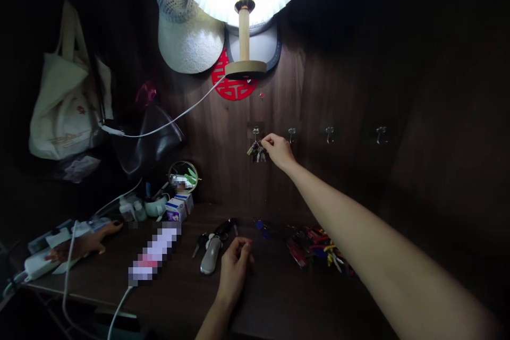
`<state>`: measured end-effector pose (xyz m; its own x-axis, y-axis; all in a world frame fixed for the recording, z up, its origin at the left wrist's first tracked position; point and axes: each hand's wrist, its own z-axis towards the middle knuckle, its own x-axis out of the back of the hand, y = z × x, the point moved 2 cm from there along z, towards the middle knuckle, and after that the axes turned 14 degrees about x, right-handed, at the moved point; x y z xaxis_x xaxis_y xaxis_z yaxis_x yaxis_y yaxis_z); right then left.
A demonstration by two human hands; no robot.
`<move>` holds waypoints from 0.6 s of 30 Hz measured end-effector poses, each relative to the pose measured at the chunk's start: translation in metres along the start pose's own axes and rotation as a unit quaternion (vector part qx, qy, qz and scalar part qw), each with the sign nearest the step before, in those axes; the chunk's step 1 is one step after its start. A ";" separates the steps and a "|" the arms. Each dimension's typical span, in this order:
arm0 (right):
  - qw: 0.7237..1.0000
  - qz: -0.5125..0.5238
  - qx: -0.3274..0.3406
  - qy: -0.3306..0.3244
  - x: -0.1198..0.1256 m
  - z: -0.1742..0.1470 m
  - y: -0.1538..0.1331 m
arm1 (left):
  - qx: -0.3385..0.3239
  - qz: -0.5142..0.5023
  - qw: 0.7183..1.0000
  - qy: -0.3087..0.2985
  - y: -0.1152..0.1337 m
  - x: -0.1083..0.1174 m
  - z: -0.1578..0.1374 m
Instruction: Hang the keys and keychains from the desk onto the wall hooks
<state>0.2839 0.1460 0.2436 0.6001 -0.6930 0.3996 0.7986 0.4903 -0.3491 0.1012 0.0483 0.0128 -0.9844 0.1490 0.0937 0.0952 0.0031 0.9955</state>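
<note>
My right hand [279, 152] reaches up to the wooden wall, with thumb and fingers pinched at the ring of a bunch of keys [260, 155]. The bunch is at the leftmost metal hook [255, 132]; whether the ring is fully over it I cannot tell. Low over the dark table, my left hand [235, 268] is closed with its fingers curled; anything inside them is hidden. Just left of it lies another set of keys [200, 244] with a silver oval fob [211, 256]. To its upper right is a small blue item [261, 227].
Three more hooks [330, 134] run along the wall to the right. A pile of red, blue and yellow keyrings [311, 249] lies under my right forearm. Above hangs a lit lamp [244, 37] with a white cord. At left are a tote bag [66, 101], small boxes [179, 207] and a mirror [183, 176].
</note>
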 end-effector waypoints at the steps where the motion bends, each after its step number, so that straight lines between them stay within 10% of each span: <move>1: 1.000 -0.019 -0.008 -0.011 -0.001 0.004 0.000 | -0.001 -0.001 1.000 -0.003 -0.001 0.000 0.000; 18: 0.986 -0.123 -0.085 -0.070 -0.011 0.010 0.007 | 0.007 -0.008 1.000 -0.013 0.001 -0.001 0.001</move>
<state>0.2832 0.1619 0.2451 0.3984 -0.6942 0.5995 0.9090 0.2114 -0.3592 0.1022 0.0494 0.0134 -0.9817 0.1735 0.0781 0.0826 0.0189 0.9964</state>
